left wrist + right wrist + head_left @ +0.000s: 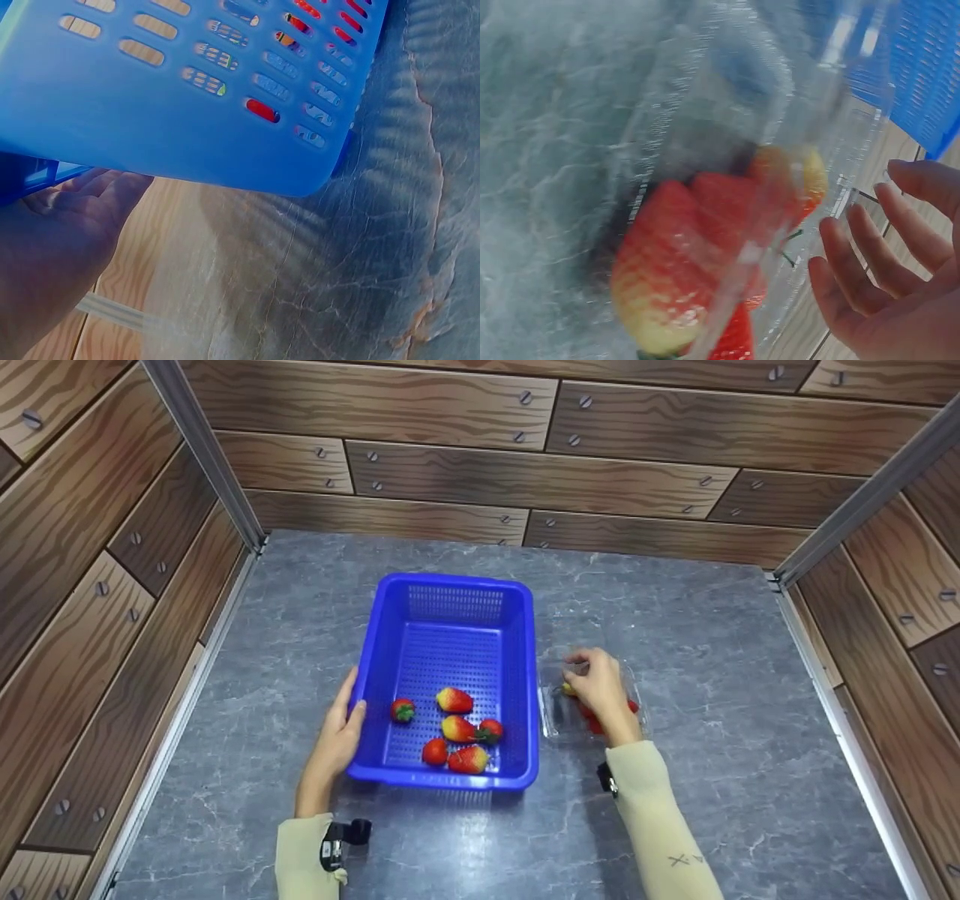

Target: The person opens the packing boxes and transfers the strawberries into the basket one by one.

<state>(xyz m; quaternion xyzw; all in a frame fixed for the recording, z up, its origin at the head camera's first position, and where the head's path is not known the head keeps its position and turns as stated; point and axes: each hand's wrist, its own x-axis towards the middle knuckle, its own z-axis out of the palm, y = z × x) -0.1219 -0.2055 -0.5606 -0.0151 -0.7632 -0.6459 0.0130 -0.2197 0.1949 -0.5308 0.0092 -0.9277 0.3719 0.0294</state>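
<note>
A blue plastic basket (pixel 532 682) with slotted walls has several red-and-yellow strawberries (pixel 455 700) on its floor, near the front. My left hand (pixel 334 739) grips the basket's left side, thumb at the rim; in the left wrist view its fingers (pixel 124 193) reach under the basket's edge. To the right of the basket lies a clear plastic box (pixel 550 718) with several strawberries (pixel 664 262) inside. My right hand (pixel 602 690) is over this box. In the right wrist view its fingers are spread and bent beside a yellow-tipped strawberry (pixel 814 180), apart from it.
The grey marble-patterned table (pixel 720 720) lies under everything. Wood-patterned panels (pixel 442 469) close in the back and both sides, with metal edge strips (pixel 847 742) along the table.
</note>
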